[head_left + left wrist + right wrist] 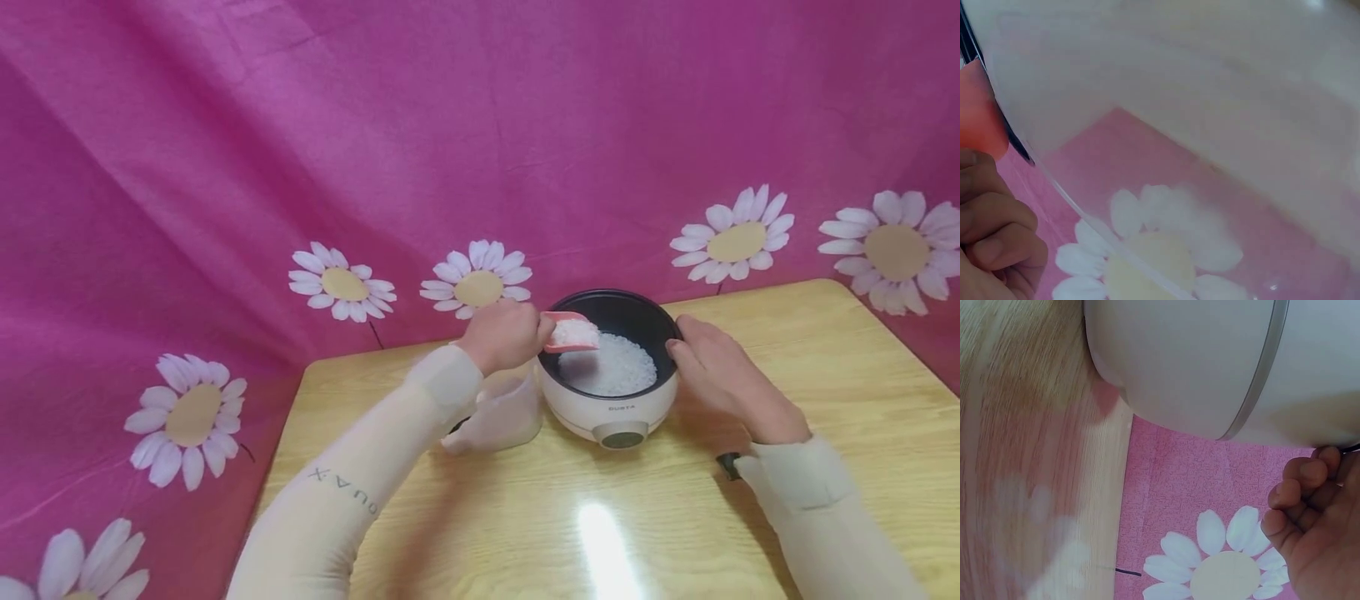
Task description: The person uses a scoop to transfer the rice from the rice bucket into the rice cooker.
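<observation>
White rice (pixel 624 371) is already in the pot (pixel 576 404), gripped at right by the right hand (pixel 716 371); the loaded scoop (pixel 982 119) gripped by the left hand (pixel 504 335) is unemptied.

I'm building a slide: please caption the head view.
The left hand holds a red scoop of white grains over a pot that the right hand grips.

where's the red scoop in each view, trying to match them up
Head: right of centre, the red scoop is in the left hand, over the pot.
Left wrist: at the left edge, upper half, just above the curled fingers.
Right wrist: not in it.
Shared landmark: the pink daisy cloth, seen in all three.
</observation>
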`<state>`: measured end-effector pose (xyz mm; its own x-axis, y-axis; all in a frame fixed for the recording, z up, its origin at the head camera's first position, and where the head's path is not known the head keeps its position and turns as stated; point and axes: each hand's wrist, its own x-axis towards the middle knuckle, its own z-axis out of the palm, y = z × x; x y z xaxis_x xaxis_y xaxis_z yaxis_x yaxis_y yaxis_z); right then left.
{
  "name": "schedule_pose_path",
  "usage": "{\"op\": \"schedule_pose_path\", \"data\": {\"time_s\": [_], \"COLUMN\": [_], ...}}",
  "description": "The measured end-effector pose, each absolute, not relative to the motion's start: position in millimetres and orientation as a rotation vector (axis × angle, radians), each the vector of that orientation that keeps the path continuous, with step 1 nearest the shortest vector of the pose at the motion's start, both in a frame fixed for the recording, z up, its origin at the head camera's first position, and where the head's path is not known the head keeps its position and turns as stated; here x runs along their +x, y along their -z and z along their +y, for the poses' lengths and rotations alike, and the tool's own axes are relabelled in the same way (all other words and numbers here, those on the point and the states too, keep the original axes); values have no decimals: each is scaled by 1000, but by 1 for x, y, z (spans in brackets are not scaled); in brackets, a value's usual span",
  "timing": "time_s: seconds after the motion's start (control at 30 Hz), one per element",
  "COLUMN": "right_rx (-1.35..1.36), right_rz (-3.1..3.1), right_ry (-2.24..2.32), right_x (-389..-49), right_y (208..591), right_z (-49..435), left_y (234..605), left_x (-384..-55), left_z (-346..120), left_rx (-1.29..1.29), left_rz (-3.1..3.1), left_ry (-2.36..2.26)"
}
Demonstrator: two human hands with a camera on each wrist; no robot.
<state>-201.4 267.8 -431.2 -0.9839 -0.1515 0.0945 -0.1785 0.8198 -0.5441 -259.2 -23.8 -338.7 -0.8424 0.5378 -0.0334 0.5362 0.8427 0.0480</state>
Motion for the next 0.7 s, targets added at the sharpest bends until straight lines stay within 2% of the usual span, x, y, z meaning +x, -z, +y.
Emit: {"op": "schedule_pose_path", "data": {"time_s": [0.7], "right_rx": [273], "right_rz": [-2927], "right_ry": [-910], "right_x": [-199], "right_y": [430], "right_z": [268], "left_y": [331], "left_x": [-252], "left_z": [0], "left_rx": [1151], "left_rz": [3051], "left_ry": [516]}}
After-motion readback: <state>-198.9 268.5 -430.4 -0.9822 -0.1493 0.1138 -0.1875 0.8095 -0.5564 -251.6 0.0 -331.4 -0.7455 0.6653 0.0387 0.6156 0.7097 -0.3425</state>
